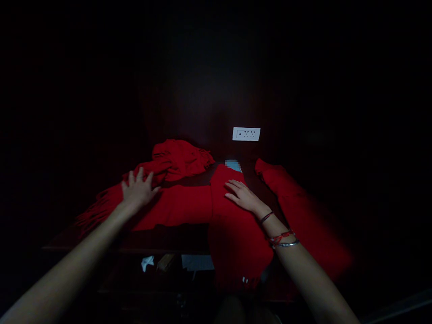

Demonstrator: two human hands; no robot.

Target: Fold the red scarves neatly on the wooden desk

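A red fringed scarf (189,204) lies spread from left to right across a dark tabletop. My left hand (137,191) rests on its left part, palm down with fingers spread, close to the fringe. Another red length of scarf (232,225) runs front to back, its fringed end hanging over the near edge; whether the two lengths join I cannot tell. My right hand (243,195) lies flat on this length, fingers stretched out to the left. Neither hand grips anything.
Behind my left hand is a heaped red scarf (182,157). Further red cloth (303,216) stretches along the right. A white wall socket (246,134) sits above the table, and a pale blue item (233,165) lies below it. Under the tabletop are a white crumpled thing (147,263) and a brownish block (166,262).
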